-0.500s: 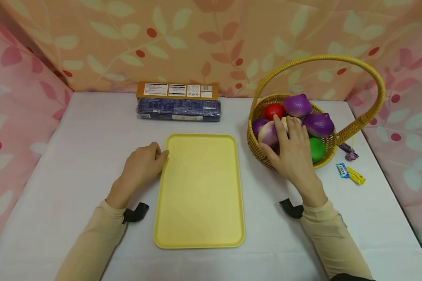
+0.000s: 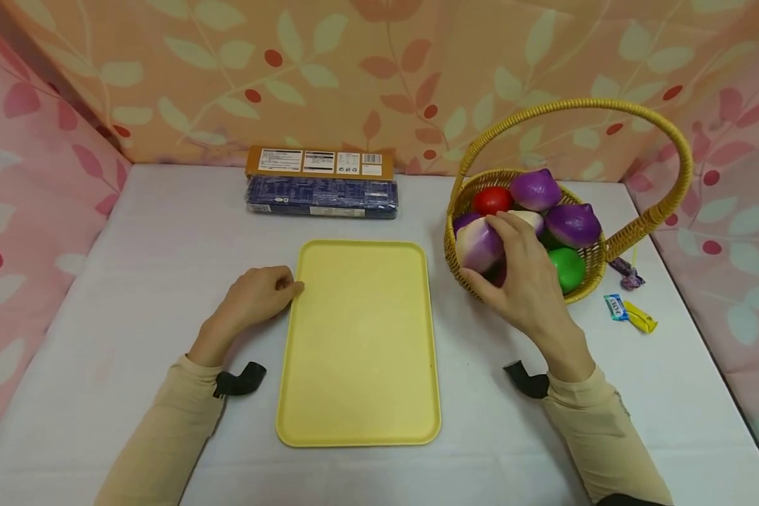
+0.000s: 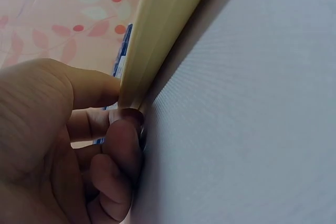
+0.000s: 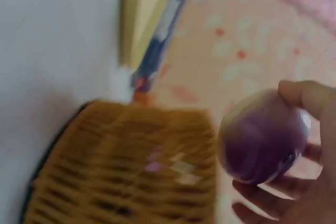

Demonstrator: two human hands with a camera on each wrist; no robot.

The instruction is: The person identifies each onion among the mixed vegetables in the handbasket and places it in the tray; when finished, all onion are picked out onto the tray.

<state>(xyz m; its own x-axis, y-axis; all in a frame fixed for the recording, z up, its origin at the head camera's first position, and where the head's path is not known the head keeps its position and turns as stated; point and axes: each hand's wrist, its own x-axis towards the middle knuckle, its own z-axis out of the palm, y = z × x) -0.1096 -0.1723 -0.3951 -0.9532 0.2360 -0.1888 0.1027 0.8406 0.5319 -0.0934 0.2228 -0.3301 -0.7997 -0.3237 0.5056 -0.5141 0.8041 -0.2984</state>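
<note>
Nearest to the person, two forearms in beige sleeves reach forward over the white table point(image 2: 133, 232), one on either side of a yellow tray point(image 2: 360, 344) that lies flat with its long side running away from them. A dark strap shows at each wrist.

The left hand point(image 2: 253, 296) rests on the table at the tray's left edge, knuckles up, fingers loosely curled. In the left wrist view the fingertips point(image 3: 126, 129) are bunched against the tray's rim point(image 3: 157, 30), thumb above and fingers below at the lip, pinching it lightly.

The right arm angles outward toward the wicker basket point(image 2: 462, 263) standing right of the tray. The right hand point(image 2: 525, 281) is raised over the basket's near-left side, wrist bent up, thumb underneath and fingers curved over the top of a purple-and-white onion point(image 2: 478, 244). The onion is clasped in that grip, sitting above the basket's rim. The right wrist view, though blurred, shows the same onion point(image 4: 262, 137) cupped between fingertip and palm, with the basket weave point(image 4: 131, 166) below it.

Still in the basket lie two more purple onions point(image 2: 534, 188), a red tomato point(image 2: 492, 200) and a green fruit point(image 2: 569, 269), under a tall arched handle point(image 2: 582, 105). Just right of the basket, a few wrapped candies point(image 2: 629, 309) lie on the table.

Farther back, against the leaf-printed cloth wall point(image 2: 354, 70), a dark blue packet point(image 2: 322, 197) lies in front of an orange box point(image 2: 319, 161), touching it.
</note>
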